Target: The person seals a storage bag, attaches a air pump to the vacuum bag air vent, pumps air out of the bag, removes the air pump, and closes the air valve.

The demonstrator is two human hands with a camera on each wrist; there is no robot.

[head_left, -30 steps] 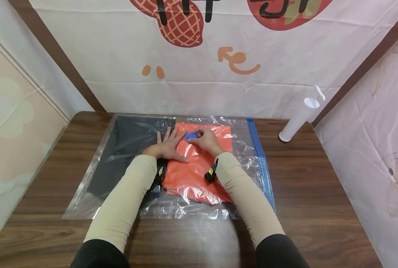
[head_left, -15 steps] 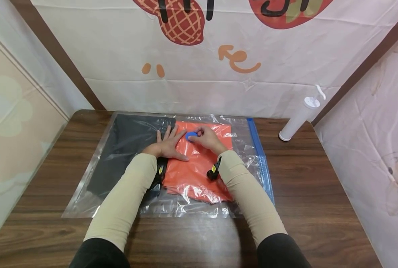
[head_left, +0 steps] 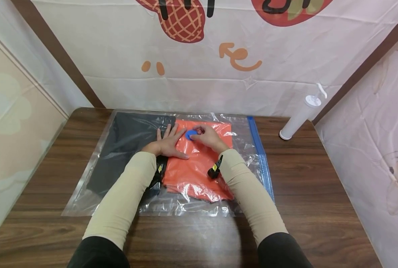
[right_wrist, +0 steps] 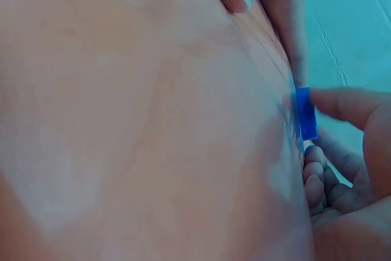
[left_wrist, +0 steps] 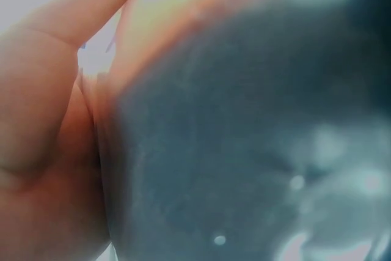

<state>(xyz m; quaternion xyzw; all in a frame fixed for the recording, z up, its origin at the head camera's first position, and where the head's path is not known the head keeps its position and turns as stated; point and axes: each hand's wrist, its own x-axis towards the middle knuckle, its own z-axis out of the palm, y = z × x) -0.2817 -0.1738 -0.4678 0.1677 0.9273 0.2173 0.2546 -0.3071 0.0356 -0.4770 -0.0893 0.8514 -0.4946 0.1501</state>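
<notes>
Noted nearest, a wood-grained tabletop [head_left: 185,243] bearing a clear bag [head_left: 244,143] laid flat, edged at right with a blue strip [head_left: 259,139]. Found inside, orange fabric [head_left: 199,167] and, just left of it, black fabric [head_left: 128,137]. Observed the left hand [head_left: 167,145] resting on the bag where both fabrics meet, fingers spread wide. Observed alongside the right hand [head_left: 208,137], fingers pinching a blue cap [head_left: 189,134] at the bag's surface, over the orange fabric. Recorded farther off, at right, a white cylinder [head_left: 297,121] standing; behind all, a printed sheet [head_left: 199,93].
</notes>
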